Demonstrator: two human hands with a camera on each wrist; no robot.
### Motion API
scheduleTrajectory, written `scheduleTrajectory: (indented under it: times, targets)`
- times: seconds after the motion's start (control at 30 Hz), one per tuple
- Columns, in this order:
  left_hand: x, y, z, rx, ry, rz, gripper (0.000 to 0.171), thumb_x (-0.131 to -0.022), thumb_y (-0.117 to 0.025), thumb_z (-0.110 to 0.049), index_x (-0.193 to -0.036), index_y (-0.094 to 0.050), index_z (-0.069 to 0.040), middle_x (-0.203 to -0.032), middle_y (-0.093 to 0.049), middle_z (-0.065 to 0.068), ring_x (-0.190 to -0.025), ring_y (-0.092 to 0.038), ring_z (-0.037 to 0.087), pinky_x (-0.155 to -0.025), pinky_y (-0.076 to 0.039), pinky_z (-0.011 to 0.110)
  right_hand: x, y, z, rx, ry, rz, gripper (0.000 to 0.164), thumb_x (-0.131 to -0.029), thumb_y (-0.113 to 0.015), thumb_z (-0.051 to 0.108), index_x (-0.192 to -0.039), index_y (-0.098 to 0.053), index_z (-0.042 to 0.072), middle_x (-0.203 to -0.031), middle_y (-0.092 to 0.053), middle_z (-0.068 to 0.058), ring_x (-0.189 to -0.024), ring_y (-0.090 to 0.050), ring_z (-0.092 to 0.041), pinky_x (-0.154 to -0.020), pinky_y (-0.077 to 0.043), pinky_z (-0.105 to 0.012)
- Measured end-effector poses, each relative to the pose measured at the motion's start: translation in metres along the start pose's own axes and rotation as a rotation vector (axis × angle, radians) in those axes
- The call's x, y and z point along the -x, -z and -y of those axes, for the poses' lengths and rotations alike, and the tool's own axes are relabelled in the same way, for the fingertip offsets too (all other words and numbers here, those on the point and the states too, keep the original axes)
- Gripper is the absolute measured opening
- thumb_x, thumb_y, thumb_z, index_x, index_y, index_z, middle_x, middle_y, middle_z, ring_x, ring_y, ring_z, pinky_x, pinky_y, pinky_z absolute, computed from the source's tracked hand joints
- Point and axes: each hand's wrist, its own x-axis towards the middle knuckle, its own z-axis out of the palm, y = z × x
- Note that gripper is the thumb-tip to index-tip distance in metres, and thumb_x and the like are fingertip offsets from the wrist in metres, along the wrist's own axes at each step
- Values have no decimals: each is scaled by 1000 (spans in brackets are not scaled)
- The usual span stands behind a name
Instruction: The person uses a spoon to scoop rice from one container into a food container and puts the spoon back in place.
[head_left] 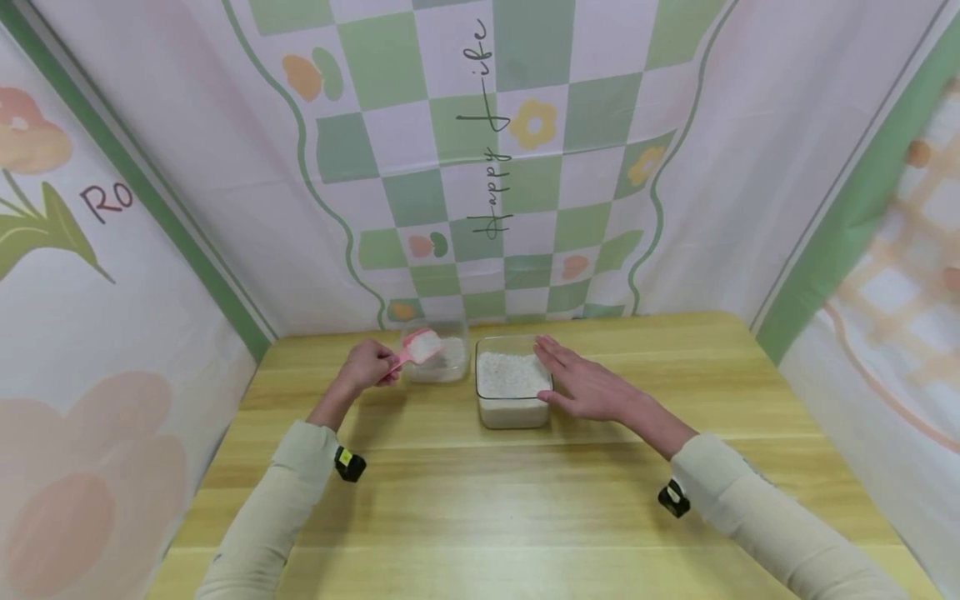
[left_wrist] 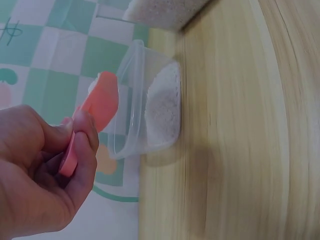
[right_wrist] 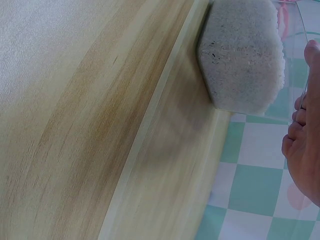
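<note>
My left hand (head_left: 369, 365) pinches the handle of a pink scoop (left_wrist: 104, 102) between thumb and fingers. White rice (head_left: 423, 345) heaps in the scoop's bowl, which is held above a small clear plastic container (head_left: 438, 377). That container has some rice (left_wrist: 164, 107) in its bottom. To its right stands a clear glass container (head_left: 514, 413), filled with rice (head_left: 510, 375) to below its rim. My right hand (head_left: 588, 385) rests at the right side of this rim, fingers extended and thumb apart, seen from the side in the right wrist view.
Both containers stand near the back edge of a wooden table (head_left: 480, 508). Behind it hangs a cloth with green and white checks (head_left: 480, 200). White patterned cloth walls (head_left: 90, 333) close in both sides. Each sleeve carries a small black device (head_left: 349, 464) at the wrist.
</note>
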Motion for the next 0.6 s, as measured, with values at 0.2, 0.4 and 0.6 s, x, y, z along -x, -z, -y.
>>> scheduleTrajectory:
  times: [0.2,0.4,0.6]
  targets:
    - [-2,0,1,-86,-1,-36,24,-99,-55,-4,-102,-70,13,-71,-71,12,-57,-64,10,-58,-58,24,1,0,0,-4,-3,1,79,-103,-48,46,-156,-18,-4,-165,-13,-23,-153,-17,-37,-120,-29,-51]
    - [-4,-1,0,-191,4,-61,23,-99,-57,-8,-102,-72,9,-73,-72,11,-61,-69,19,-57,-56,24,0,-1,0,-4,-5,1,80,-103,-49,46,-156,-17,-3,-165,-12,-21,-153,-17,-36,-120,-29,-51]
    - [-4,-1,-4,-290,3,-78,23,-98,-58,-10,-102,-73,6,-74,-73,10,-80,-73,34,-51,-44,20,0,-1,0,-5,-8,0,80,-103,-49,46,-156,-16,-3,-166,-11,-21,-153,-17,-36,-120,-29,-51]
